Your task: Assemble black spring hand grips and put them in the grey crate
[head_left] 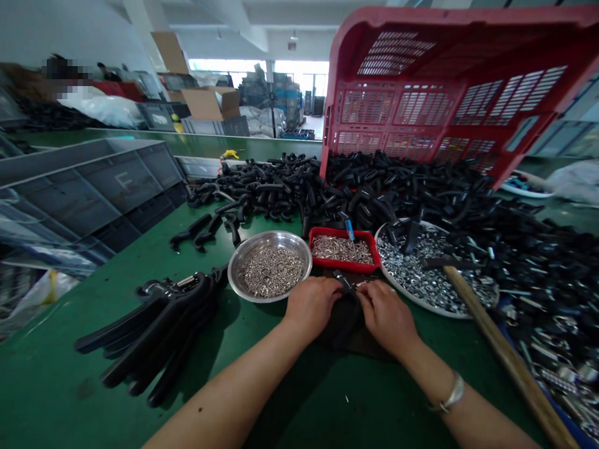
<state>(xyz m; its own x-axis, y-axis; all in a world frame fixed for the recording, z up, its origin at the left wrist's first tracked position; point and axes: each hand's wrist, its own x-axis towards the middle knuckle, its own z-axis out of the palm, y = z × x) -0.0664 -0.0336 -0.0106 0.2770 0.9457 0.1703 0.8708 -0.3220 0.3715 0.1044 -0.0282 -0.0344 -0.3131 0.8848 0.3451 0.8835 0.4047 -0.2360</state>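
Both hands meet over a dark pad on the green table. My left hand is closed on a black curved plastic handle, which lies partly hidden under the fingers. My right hand pinches at the same handle from the other side, its fingertips near a small coil spring. Whether the fingertips also hold a small part is hidden. Just beyond the hands stand a steel bowl of tiny metal parts and a red tray of metal pins with a blue-handled tool.
A stack of black handles lies to the left. A white round tray of metal nuts stands right, with a wooden-handled hammer across it. Behind, a red crate lies tipped over heaped black parts. A grey crate stands left.
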